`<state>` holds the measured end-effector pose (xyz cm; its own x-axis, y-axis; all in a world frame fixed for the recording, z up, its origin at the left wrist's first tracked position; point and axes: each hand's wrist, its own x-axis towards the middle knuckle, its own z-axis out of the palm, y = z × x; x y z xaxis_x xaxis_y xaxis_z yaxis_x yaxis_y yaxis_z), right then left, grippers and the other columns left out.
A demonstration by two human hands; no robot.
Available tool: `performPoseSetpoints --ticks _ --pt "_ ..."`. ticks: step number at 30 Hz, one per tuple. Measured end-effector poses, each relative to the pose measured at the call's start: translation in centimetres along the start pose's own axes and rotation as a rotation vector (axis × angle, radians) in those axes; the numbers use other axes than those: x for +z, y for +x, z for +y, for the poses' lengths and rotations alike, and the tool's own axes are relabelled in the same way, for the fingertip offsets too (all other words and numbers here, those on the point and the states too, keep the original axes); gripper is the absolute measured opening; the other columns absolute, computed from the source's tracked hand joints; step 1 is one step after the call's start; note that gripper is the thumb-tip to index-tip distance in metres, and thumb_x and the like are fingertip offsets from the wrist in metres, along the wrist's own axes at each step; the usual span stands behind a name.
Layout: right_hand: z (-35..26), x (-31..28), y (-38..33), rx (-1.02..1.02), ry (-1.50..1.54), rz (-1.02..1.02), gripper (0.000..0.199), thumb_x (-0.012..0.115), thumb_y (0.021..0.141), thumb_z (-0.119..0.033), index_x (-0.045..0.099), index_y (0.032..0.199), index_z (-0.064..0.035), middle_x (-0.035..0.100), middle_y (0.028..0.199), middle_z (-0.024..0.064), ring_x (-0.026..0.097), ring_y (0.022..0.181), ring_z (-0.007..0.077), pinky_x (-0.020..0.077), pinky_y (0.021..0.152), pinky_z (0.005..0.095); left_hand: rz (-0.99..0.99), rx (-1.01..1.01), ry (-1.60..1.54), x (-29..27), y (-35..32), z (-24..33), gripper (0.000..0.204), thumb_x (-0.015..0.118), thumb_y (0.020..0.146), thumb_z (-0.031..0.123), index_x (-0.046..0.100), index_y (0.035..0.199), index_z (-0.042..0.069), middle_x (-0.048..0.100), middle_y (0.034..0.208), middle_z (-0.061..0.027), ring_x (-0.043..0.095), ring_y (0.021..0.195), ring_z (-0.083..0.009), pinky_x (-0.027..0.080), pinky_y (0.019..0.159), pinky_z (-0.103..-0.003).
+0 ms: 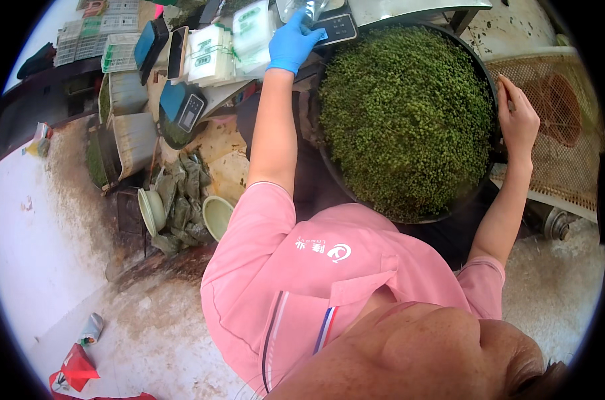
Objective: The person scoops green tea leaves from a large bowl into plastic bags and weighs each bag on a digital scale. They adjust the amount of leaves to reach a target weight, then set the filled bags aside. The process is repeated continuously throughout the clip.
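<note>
My left hand [293, 45], in a blue glove, reaches to the far side with its fingers closed on a clear plastic bag [312, 11]. Beside those fingers is a dark digital scale [337, 30], with part of its pan showing beyond. A large round black basin [493, 100] in front of me is heaped with small green, bead-like plant pieces [406, 120]. On its right edge rests my bare right hand [518, 120], fingers bent and closed at the rim. What its palm covers is hidden.
Stacks of clear bags with green print [209, 57] lie left of the gloved hand. A second scale [182, 107], white bins [133, 143] and pale green bowls [218, 217] are at left. A mesh-covered rack [549, 100] stands right. A metal tray [409, 10] overhangs the basin's far side.
</note>
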<state>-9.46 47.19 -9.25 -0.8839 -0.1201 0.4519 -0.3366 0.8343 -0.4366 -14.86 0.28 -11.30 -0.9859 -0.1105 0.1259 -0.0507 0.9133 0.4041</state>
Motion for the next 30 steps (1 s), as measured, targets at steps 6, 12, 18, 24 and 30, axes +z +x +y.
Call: performPoseSetpoints --ticks 6,12,18,24,30 --pt "0.3 0.0 0.0 -0.038 0.008 0.012 0.018 0.07 0.095 -0.017 0.075 0.112 -0.0118 0.076 0.104 0.0068 0.074 0.085 0.0216 0.0577 0.074 0.0311 0.091 0.012 -0.011 0.3 -0.6 0.3 0.048 0.076 0.084 0.047 0.066 0.123 0.021 0.075 0.085 -0.0052 0.072 0.079 -0.0297 0.056 0.073 -0.043" --pt "-0.2 -0.2 0.1 -0.001 0.012 -0.031 0.018 0.069 0.095 -0.018 0.075 0.111 -0.0114 0.075 0.103 0.0072 0.074 0.085 0.0225 0.0578 0.075 0.0313 0.132 -0.139 -0.639 -1.1 -3.4 0.7 0.025 0.074 0.092 0.014 0.069 0.114 0.002 0.073 0.086 -0.0065 0.068 0.07 -0.0111 0.054 0.06 -0.025" --pt "0.1 0.2 -0.1 -0.008 -0.008 -0.041 0.017 0.07 0.096 -0.019 0.075 0.111 -0.0123 0.075 0.103 0.006 0.074 0.084 0.0219 0.0578 0.074 0.0315 -0.032 -0.218 -0.883 -1.3 -9.3 4.2 0.023 0.07 0.095 0.01 0.066 0.115 -0.002 0.073 0.09 -0.0099 0.068 0.07 -0.0132 0.055 0.064 -0.024" --pt "0.4 0.2 -0.2 -0.02 -0.016 -0.052 0.018 0.069 0.096 -0.021 0.075 0.111 -0.0131 0.076 0.103 0.0049 0.073 0.085 0.0216 0.0578 0.073 0.0316 0.215 -0.203 -0.838 -1.9 -7.6 0.5 0.019 0.07 0.095 0.009 0.069 0.11 -0.002 0.073 0.086 -0.0088 0.068 0.071 -0.0113 0.054 0.061 -0.024" --pt "1.1 0.5 -0.3 -0.091 -0.037 -0.04 0.021 0.066 0.099 -0.018 0.073 0.117 -0.0114 0.076 0.105 0.0042 0.072 0.082 0.0176 0.0558 0.072 0.0287 0.129 -0.02 -0.392 0.4 -2.9 -2.0 0.037 0.077 0.087 0.034 0.072 0.117 0.013 0.076 0.086 -0.0053 0.072 0.074 -0.0203 0.057 0.07 -0.036"
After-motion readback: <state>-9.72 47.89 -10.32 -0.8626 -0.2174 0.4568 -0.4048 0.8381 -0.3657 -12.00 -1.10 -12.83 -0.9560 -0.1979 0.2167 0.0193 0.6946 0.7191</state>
